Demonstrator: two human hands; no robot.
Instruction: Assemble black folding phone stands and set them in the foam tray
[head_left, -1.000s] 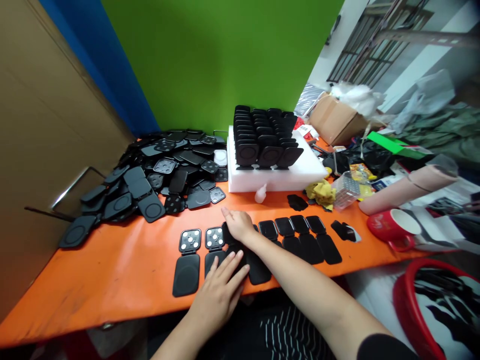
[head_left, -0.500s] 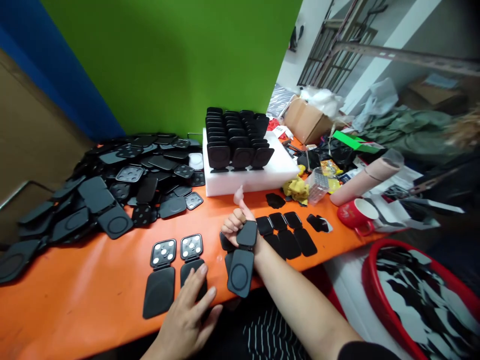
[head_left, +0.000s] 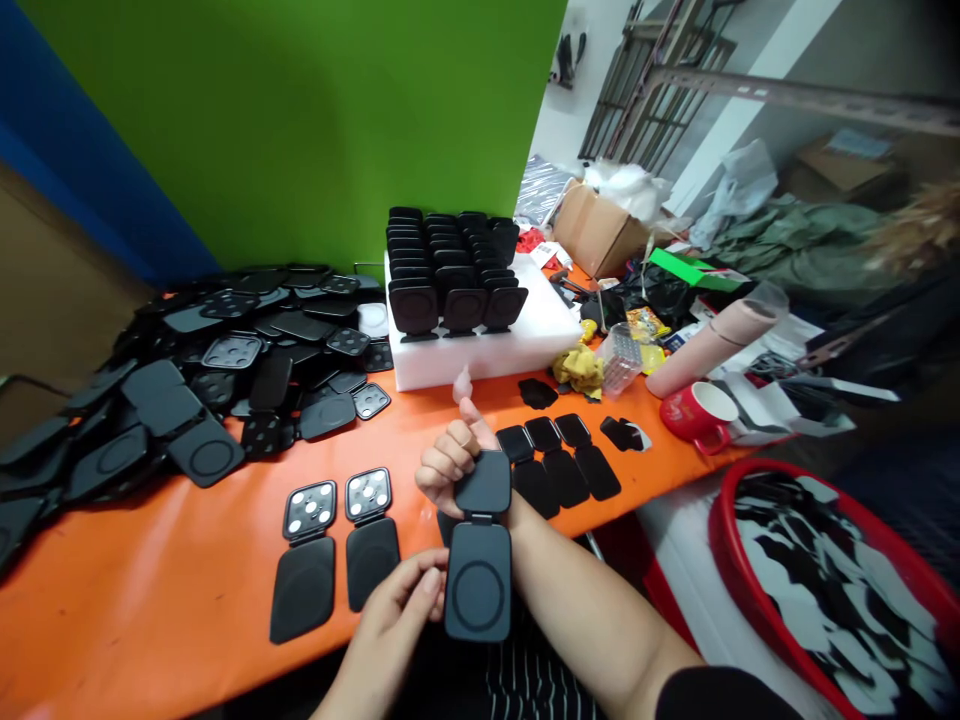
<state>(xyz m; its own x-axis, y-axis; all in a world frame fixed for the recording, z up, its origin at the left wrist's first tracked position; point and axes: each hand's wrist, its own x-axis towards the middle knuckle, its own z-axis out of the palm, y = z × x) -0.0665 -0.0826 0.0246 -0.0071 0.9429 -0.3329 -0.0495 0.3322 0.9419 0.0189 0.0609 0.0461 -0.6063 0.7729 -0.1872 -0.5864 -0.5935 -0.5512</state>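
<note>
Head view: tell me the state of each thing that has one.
Held pad, unfolded, gripped by right hand
Left hand, at that pad's edge, grip unclear
Two dotted pads, unfolded, flat
Three plain pads, unfolded, flat
Heap of pads, jumbled
Pads on foam block, standing in rows
Mug, upright
Yellow cloth, crumpled
Red tub, uncovered, pieces inside

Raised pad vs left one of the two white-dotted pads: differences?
- Pose: the raised pad is held up by the right hand; the left dotted pad lies on the orange table.
- Upper panel: raised pad's plain; dotted pad's bears white dots.
- Lower panel: raised pad's shows a clear ring; dotted pad's looks almost plain.
Shared: dark, two hinged panels, unfolded.
</note>
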